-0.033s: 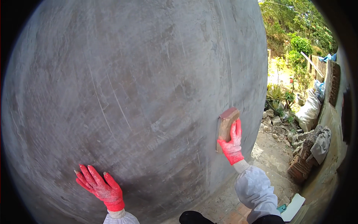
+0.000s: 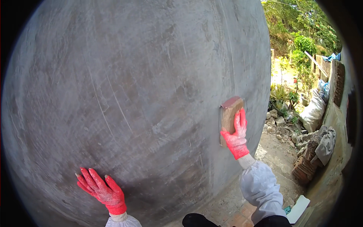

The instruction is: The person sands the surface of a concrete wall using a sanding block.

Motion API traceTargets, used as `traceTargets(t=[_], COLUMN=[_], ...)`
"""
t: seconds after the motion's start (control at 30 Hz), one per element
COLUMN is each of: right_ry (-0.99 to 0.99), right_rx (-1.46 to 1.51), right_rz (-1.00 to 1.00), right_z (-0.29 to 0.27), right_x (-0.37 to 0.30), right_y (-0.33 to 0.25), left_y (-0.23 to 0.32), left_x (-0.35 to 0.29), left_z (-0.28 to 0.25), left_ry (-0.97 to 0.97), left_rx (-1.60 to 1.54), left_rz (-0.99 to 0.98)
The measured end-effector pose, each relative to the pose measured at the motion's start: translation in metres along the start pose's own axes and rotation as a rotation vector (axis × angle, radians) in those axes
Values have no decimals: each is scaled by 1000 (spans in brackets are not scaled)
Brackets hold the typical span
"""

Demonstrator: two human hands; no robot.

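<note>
A grey plastered wall [image 2: 151, 83] with streaks and scratches fills most of the view. My right hand [image 2: 237, 136], in a dusty red glove, grips a sanding block [image 2: 228, 117] of wood, its reddish-brown sheet folded over the top end. The block's face lies against the wall near its right edge. Lower on the left, my left hand [image 2: 102, 190], in a matching red glove with bare fingertips, rests flat on the wall with fingers spread. It holds nothing.
To the right runs a concrete path [image 2: 278, 162] with rubble [image 2: 280, 121] along it. Stacked tiles or bricks [image 2: 305, 166], a grey cloth [image 2: 326, 145] and a white sack [image 2: 314, 113] stand by a side wall. A white board piece [image 2: 298, 210] lies at lower right.
My right hand and the sanding block have slid a short way up the wall. The left hand stays in place.
</note>
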State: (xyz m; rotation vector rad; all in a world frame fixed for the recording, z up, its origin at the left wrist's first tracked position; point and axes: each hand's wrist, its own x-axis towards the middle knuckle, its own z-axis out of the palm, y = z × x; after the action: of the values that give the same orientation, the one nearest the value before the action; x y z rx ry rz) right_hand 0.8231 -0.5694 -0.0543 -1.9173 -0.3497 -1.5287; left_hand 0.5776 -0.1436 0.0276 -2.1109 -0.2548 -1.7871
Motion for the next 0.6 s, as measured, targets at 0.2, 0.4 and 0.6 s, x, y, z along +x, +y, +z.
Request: traceTargets(t=[0.2,0.4,0.6], right_ry=[212,45,40], right_rx=[83,-8,11], right_rz=[-137,-21,-187], right_z=[-23,5,-4], right_x=[224,-14,22], right_y=[-55,10,-1], left_y=[4,1,1], left_x=[0,-2,0], left_z=[0,1,-2], left_ry=[27,15,13], left_rx=[6,-5,9], left_rz=[4,-12,3])
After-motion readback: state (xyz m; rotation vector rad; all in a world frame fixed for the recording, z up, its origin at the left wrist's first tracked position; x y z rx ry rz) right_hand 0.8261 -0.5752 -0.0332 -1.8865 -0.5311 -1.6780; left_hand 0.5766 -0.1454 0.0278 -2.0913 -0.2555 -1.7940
